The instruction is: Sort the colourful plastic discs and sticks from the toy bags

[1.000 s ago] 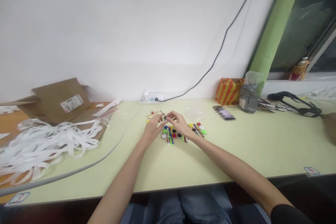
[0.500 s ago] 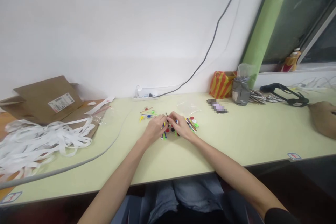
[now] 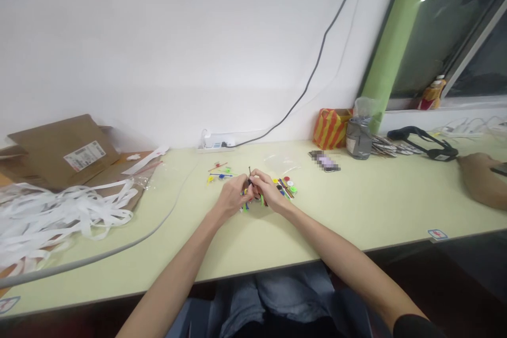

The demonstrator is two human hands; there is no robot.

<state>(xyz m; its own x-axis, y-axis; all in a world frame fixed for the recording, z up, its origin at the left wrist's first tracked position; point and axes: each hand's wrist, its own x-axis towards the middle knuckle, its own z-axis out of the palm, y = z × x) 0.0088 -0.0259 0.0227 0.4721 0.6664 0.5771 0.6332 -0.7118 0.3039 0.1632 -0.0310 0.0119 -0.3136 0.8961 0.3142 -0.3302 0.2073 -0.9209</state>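
Note:
Over the middle of the table my left hand (image 3: 232, 195) and my right hand (image 3: 268, 190) meet, fingertips pinched together. A thin dark stick (image 3: 250, 171) stands up between them, with a small black piece (image 3: 250, 182) at its lower end; fingers hide part of both. Beneath the hands lie several coloured plastic sticks and round pieces, mostly covered. Beside my right hand is a group of coloured discs and sticks, including a green disc (image 3: 293, 189) and a red disc (image 3: 287, 179). Past my left hand lie loose pieces, among them a blue stick (image 3: 222, 175) and a yellow piece (image 3: 210, 179).
Cardboard (image 3: 63, 142) and a heap of white strips (image 3: 79, 206) occupy the left side, with a grey cable (image 3: 130, 243) nearby. A power strip (image 3: 216, 142) sits against the wall. To the right are a phone (image 3: 325, 161), a striped bag (image 3: 330, 129) and another person's hand (image 3: 481, 179).
My hands have drawn closer together around the dark stick, and the small black piece now shows at its lower end. The whole view has shifted slightly.

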